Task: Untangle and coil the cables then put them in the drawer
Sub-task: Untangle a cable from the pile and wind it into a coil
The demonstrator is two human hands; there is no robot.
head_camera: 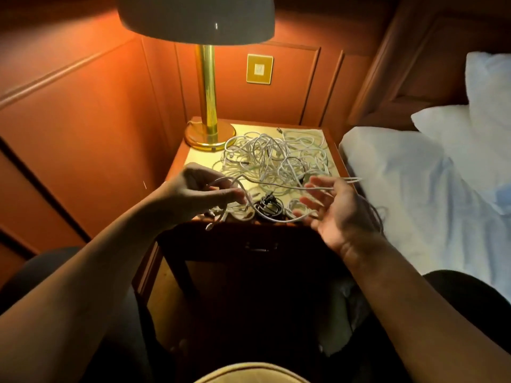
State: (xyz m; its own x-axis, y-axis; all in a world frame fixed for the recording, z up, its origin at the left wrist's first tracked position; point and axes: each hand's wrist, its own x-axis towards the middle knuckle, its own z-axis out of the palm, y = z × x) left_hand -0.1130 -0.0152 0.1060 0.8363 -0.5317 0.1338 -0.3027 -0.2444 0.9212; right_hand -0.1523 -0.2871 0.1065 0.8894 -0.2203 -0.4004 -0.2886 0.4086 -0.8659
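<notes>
Left hand (204, 193) pinching a thin white cable (276, 184) — stretched across to right hand (336, 208), palm up, fingers spread, cable draped over — above tangled white cable pile (276, 156) on wooden nightstand (199, 156).

**Warm lamplight, dark foreground**

A lamp (197, 17) casts orange-yellow light onto the bench (199, 158) and wall; glare shines off its brass stem. Below the bench lies deep shadow. Edges bow with wide-angle distortion; the picture is slightly soft.

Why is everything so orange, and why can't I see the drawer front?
Head view: the brass table lamp casts warm light, brightest on the tangled white cables; the dark wooden nightstand's front lies in deep shadow; wide-angle lens bends the wall panels; the hands look slightly blurred.
</notes>
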